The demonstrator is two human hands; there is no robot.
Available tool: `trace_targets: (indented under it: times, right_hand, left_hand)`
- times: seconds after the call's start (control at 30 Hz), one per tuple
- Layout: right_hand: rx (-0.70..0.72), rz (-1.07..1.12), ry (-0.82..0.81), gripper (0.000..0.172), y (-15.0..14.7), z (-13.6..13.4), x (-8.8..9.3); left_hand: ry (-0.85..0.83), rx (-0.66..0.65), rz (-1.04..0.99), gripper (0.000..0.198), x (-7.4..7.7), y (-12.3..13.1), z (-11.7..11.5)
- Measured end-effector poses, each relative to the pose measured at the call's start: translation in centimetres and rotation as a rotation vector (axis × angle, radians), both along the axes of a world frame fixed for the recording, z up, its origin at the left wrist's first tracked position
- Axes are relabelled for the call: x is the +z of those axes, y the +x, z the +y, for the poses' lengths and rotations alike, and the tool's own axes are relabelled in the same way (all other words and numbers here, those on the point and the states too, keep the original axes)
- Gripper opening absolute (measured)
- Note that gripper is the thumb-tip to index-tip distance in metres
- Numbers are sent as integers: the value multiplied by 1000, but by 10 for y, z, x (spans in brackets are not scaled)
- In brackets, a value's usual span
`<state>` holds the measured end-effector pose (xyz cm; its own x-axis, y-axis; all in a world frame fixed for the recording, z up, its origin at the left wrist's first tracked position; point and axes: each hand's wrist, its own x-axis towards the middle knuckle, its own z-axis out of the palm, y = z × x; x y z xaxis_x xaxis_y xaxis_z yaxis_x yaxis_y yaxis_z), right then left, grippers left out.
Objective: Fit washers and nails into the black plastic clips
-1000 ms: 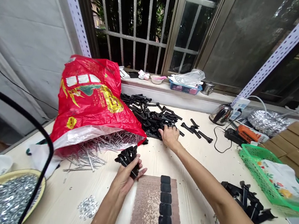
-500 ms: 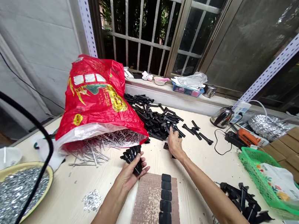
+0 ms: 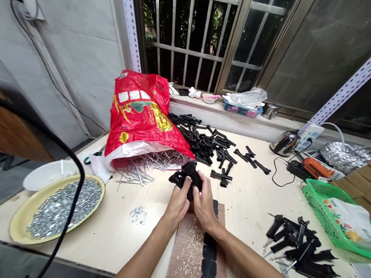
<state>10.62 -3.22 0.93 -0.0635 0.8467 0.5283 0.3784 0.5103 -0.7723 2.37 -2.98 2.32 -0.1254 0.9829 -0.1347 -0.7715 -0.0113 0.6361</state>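
Both hands meet over the top of a brown board (image 3: 186, 250) with a column of black rounded squares (image 3: 209, 269) on it. My left hand (image 3: 179, 201) is closed on a bunch of black plastic parts (image 3: 190, 173). On the right side of the same bunch, my right hand (image 3: 204, 200) presses with closed fingers. Fingers hide part of the bunch. Just beyond lies a heap of similar black parts (image 3: 202, 144), with a few loose ones (image 3: 223, 176) nearer me.
A red bag (image 3: 143, 114) spills metal rods (image 3: 138, 171) at the left. A yellow bowl (image 3: 15, 225) holds metal washers; some washers (image 3: 138, 215) lie on the table. Black parts with rods (image 3: 301, 249) lie right, near a green basket (image 3: 315, 205). A black cable (image 3: 69, 214) crosses the left foreground.
My right hand has come back from the black heap to the bunch in my left hand. The bunch has shifted up and right, and the camera view has turned slightly left.
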Motion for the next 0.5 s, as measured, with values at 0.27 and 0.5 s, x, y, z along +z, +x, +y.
trace_targets:
  times: [0.27, 0.5]
  right_hand:
    - [120, -177, 212, 56, -8, -35, 15]
    - [441, 10, -174, 24, -10, -44, 22]
  left_hand:
    - [105, 20, 171, 40, 18, -33, -34]
    - [-45, 234, 386, 27, 1, -64, -71]
